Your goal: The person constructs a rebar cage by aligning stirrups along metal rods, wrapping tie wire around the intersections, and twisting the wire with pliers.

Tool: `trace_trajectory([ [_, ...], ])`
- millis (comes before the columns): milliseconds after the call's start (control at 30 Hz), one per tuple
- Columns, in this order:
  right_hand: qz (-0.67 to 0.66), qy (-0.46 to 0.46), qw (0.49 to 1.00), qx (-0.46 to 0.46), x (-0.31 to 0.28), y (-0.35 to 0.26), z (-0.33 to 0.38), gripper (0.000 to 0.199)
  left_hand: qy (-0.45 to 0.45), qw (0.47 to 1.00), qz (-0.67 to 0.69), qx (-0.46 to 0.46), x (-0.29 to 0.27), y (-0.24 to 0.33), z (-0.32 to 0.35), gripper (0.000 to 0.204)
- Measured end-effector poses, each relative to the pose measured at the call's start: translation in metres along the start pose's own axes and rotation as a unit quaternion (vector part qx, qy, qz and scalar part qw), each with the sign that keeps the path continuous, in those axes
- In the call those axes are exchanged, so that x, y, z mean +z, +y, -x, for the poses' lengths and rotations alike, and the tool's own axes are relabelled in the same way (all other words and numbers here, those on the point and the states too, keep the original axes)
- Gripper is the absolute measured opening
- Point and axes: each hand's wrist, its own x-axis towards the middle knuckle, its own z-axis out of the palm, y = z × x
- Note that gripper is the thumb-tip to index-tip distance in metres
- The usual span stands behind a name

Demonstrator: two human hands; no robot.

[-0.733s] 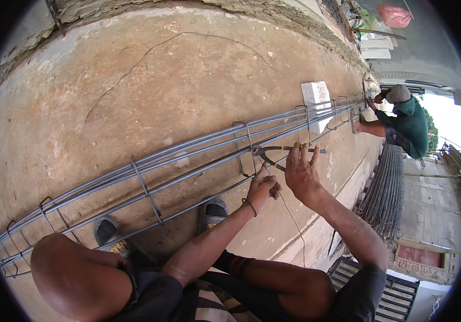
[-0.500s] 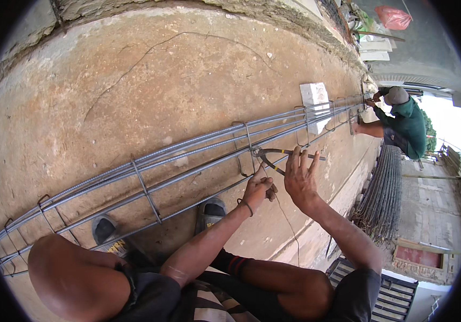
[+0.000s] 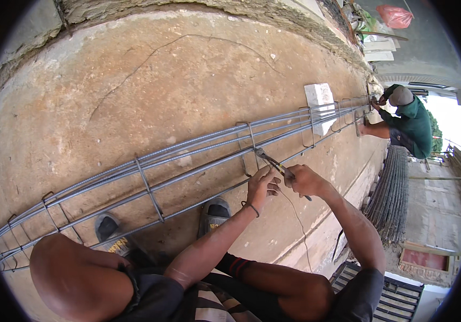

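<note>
A long cage of steel rebar (image 3: 209, 162) with bent stirrups (image 3: 145, 182) runs across the ground in front of me. My right hand (image 3: 303, 180) is closed round the handles of a pair of pincers (image 3: 274, 163), which are squeezed together. The jaws sit at a corner where a stirrup meets a long bar. Just below the jaws, my left hand (image 3: 262, 188) has its fingers curled by a thin tie wire (image 3: 298, 211). That wire trails from the fingers toward the ground at the lower right. The exact grip on it is partly hidden.
A white block (image 3: 319, 104) stands against the far part of the cage. Beyond it a co-worker in a green top (image 3: 415, 126) crouches at its end. A bundle of rods (image 3: 390, 193) lies to the right, near a black metal grate (image 3: 397, 295). A loose wire (image 3: 187, 36) lies on the ground.
My right hand has gone from spread fingers on parted handles to a closed grip, bringing the pincers' handles together and swinging them down. The left hand stays near the same joint.
</note>
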Motion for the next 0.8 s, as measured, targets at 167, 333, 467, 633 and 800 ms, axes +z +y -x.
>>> trace_trajectory([
  [167, -0.360, -0.082, 0.929, 0.041, 0.002, 0.013, 0.000, 0.032, -0.007, 0.986, 0.128, -0.109, 0.004, 0.021, -0.017, 0.065],
  [333, -0.532, -0.149, 0.834, 0.000, 0.018, 0.046, -0.007, 0.019, -0.087, 0.962, 0.250, -0.060, 0.038, 0.024, -0.043, 0.054],
  [467, -0.330, -0.020, 0.941, 0.070, 0.011, 0.033, -0.005, 0.029, -0.062, 0.952, 0.299, 0.006, 0.020, 0.001, -0.075, 0.033],
  [633, 0.170, 0.229, 0.955, -0.084, 0.019, 0.034, 0.031, 0.074, 0.040, 0.953, 0.299, -0.020, 0.044, 0.004, -0.080, 0.022],
  [800, 0.330, 0.323, 0.886, 0.047, 0.056, 0.042, 0.006, 0.064, 0.154, 0.945, 0.287, -0.019, 0.052, 0.000, -0.090, 0.018],
])
